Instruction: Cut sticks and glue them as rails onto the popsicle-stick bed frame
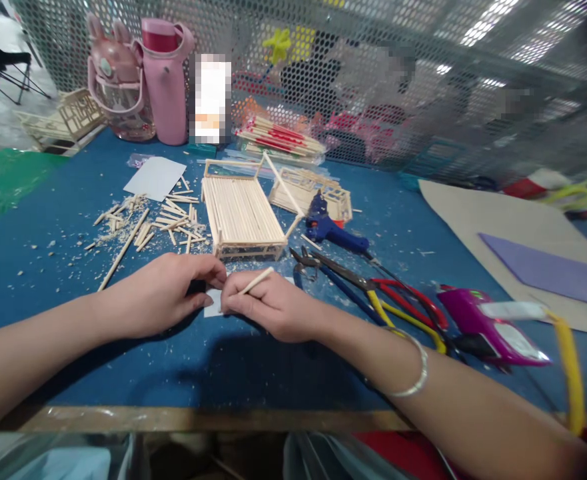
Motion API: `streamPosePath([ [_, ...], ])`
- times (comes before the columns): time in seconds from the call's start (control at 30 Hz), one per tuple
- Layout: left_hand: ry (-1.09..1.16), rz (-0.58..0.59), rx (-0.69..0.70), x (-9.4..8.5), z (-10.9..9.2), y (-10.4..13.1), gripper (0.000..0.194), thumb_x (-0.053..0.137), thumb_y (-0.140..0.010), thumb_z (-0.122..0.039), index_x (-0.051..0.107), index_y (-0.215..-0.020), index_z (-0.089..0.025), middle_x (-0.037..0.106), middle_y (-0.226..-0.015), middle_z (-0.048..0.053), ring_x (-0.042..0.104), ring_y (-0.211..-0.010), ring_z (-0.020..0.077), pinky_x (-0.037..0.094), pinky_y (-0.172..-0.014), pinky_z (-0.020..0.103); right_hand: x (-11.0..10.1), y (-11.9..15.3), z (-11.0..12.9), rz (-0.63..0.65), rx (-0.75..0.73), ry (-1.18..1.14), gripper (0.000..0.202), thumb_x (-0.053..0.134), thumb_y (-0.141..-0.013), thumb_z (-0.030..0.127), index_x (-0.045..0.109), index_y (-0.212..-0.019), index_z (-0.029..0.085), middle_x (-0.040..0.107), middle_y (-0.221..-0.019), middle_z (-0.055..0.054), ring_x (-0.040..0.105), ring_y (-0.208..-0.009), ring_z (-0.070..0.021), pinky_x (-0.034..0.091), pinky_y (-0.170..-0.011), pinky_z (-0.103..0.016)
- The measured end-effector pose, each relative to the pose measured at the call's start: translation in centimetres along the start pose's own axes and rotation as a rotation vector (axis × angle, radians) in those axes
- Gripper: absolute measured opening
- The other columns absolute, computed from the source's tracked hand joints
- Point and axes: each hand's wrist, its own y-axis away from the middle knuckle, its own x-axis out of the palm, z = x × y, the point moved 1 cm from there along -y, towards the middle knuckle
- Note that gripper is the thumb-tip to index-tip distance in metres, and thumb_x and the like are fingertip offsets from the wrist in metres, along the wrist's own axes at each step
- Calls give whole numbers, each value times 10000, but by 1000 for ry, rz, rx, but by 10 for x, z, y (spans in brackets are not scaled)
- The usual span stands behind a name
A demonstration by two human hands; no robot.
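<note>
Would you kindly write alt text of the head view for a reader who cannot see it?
A left hand and right hand sit close together over white paper on a blue table, the right holding a thin wooden stick. Beyond them stands a slatted stick model, with cut sticks to its left and a blue glue gun and hand tools to the right.

1. My right fingers (234, 297) hide the lower part of the short stick (257, 281) they hold.
2. My hands cover most of the white paper (214, 304); I can't tell whether my left fingers (213, 268) pinch anything.
3. Both my forearms run out of view, left and lower right.
4. The upright panel (212, 100) by the pink bottle (167, 93) is pixelated.
5. Shapes behind the mesh (253, 27) are blurred.
6. The green sheet (8, 177) and folding stool (3, 57) are cut off at the left.
</note>
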Motion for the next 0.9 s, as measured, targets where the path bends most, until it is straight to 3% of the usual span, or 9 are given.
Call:
streamPosePath([
  [0.13, -11, 5, -16, 0, 0, 0, 193, 536, -765, -155, 582, -940, -222, 677, -932, -30, 624, -860, 146, 438, -725, 218, 0, -1, -3, -98, 124, -149, 128, 513, -845, 226, 517, -738, 156, 555, -646, 17, 523, -601, -88, 412, -587, -202],
  [0.27, -11, 3, -14, 1, 2, 0, 216, 536, -760, -140, 581, -955, -223, 677, -942, -33, 623, -865, 140, 439, -734, 212, 2, -3, -3, -158, 116, -142, 127, 619, -766, 200, 553, -667, 154, 552, -627, 31, 507, -580, -77, 397, -581, -193],
  [0.4, -15, 4, -23, 1, 1, 0, 196, 539, -770, -165, 581, -954, -219, 677, -938, -23, 623, -860, 150, 440, -722, 225, 4, -3, -4, -218, 111, -148, 136, 608, -778, 218, 554, -671, 153, 534, -605, 35, 497, -570, -77, 389, -563, -189],
  [0.63, -29, -4, -10, 1, 2, 2, 178, 539, -779, -186, 581, -947, -227, 674, -925, -30, 622, -845, 151, 434, -712, 228, 2, -1, -1, -126, -5, 72, 189, 491, -848, 179, 531, -665, 150, 511, -635, 24, 483, -588, -76, 382, -608, -200],
  [0.9, -37, 0, -18, 1, 1, 2, 182, 529, -782, -182, 581, -950, -229, 681, -922, -28, 628, -846, 155, 434, -710, 231, 1, -1, -3, -108, 6, 75, 163, 465, -864, 202, 525, -719, 157, 523, -668, 12, 493, -627, -93, 378, -611, -210],
])
